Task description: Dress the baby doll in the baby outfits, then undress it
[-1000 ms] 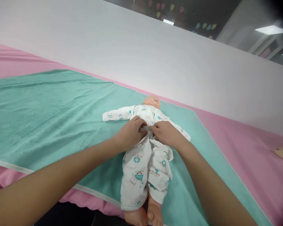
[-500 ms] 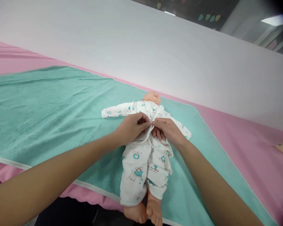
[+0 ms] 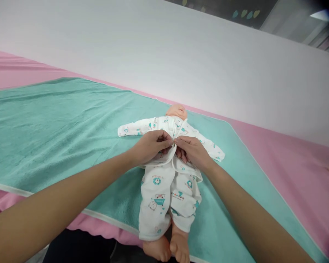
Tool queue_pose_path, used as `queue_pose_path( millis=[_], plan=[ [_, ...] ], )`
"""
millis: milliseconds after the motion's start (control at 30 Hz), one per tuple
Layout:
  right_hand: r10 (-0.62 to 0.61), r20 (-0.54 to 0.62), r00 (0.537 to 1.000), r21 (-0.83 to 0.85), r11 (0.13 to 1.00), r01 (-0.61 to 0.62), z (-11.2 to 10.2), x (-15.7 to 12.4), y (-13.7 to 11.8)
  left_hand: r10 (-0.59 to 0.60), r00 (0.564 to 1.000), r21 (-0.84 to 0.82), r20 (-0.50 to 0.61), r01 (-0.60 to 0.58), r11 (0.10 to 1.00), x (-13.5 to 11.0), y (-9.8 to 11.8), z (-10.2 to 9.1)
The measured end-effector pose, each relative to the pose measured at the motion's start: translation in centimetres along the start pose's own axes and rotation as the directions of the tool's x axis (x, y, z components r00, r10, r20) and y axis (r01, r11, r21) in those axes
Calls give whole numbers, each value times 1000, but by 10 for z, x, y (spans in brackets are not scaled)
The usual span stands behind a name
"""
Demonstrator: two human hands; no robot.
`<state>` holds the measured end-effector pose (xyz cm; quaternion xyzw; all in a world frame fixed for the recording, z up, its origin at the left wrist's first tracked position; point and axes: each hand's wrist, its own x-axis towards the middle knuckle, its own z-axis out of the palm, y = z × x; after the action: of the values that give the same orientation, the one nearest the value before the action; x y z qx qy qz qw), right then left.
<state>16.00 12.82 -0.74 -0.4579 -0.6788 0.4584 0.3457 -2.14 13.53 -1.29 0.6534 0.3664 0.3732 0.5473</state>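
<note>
Fingers [image 3: 166,143] of left hand [image 3: 149,146] and right hand [image 3: 194,149] pinch a soft, curved-edged cloth jacket [image 3: 185,128].

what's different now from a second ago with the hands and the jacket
The fingertips of the left hand and right hand have come closer together, pinching the white jacket at its front; its left flap now hangs flatter. No letting go shows. The doll stays lying on the green towel, arms spread.

Likely childcare training room, doll [image 3: 160,179], heart stickers [image 3: 244,14]
</note>
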Motion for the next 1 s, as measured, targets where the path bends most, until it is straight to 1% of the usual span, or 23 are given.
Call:
queue_pose_path(
  millis=[100, 267, 367, 433, 567, 633, 767, 900, 1000],
  plan=[
    [0, 10, 1000, -4, 1000, 0, 0, 1, 0, 6, 1000, -13, 0, -6, 1000, 1, -1, -1],
    [19, -5, 1000, -5, 1000, -19, 2, 1, 1, 38, 997, 78, -70, -33, 996, -1, 0, 4],
    [12, -9, 1000, -20, 1000, -13, 1, 0, 0, 49, 995, 113, -86, -39, 993, -3, 2, 6],
    [8, 33, 999, -17, 1000, -8, -2, 0, 0, 45, 994, 135, -99, -31, 990, -4, 2, 6],
    [38, 177, 983, 5, 999, -39, -10, 0, -3, 26, 992, 155, -121, -7, 988, -4, 1, 4],
    [69, 198, 978, -17, 998, -67, -12, 0, -5, 20, 992, 163, -121, 0, 987, -4, 1, 3],
    [102, 142, 984, -84, 992, -91, -8, -2, -8, 27, 991, 240, -132, 6, 971, -7, 4, 4],
    [106, 66, 992, -129, 987, -97, -2, -3, -7, 99, 976, 356, -192, -25, 934, -8, 6, 7],
    [117, 39, 992, -133, 985, -111, 0, -3, -7, 127, 974, 406, -188, -40, 913, -8, 6, 8]
  ],
)
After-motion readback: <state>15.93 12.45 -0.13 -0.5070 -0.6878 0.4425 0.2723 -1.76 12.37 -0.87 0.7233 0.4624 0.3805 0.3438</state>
